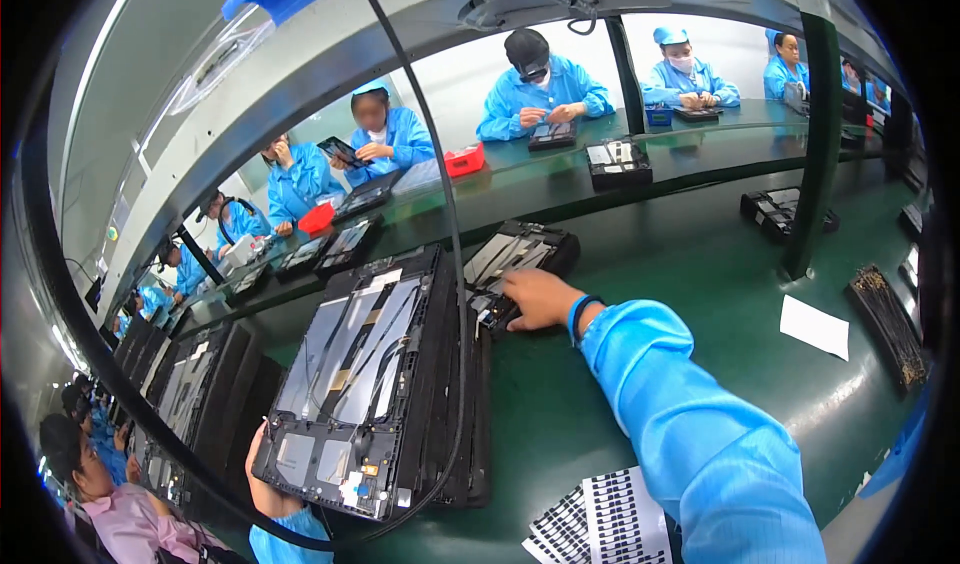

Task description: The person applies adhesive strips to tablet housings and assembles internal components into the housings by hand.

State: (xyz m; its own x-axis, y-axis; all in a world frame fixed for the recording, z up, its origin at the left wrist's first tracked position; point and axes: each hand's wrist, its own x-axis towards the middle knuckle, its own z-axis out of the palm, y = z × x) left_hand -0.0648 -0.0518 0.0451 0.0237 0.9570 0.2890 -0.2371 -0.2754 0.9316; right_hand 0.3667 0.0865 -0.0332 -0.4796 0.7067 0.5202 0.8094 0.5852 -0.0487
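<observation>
A large opened tablet (pixel 350 364), with grey battery panels, black cables and a black frame, tilts toward me on top of a stack of black trays (pixel 465 434). My left hand (pixel 262 469) grips its lower left edge; most of those fingers are hidden beneath it. Beyond the stack, a second opened tablet (pixel 520 252) lies in a black tray on the bench. My right hand (pixel 542 299) reaches across, its thumb and fingers curled on the near right corner of that second tablet. A dark band circles the right wrist.
Sheets of black stickers (pixel 625 514) lie near the front edge. To the right are a white paper (pixel 814 327) and a bundle of dark cables (pixel 885 324). A black cable (pixel 455 214) hangs before the stack; a green post (pixel 822 144) stands right. Several co-workers sit opposite.
</observation>
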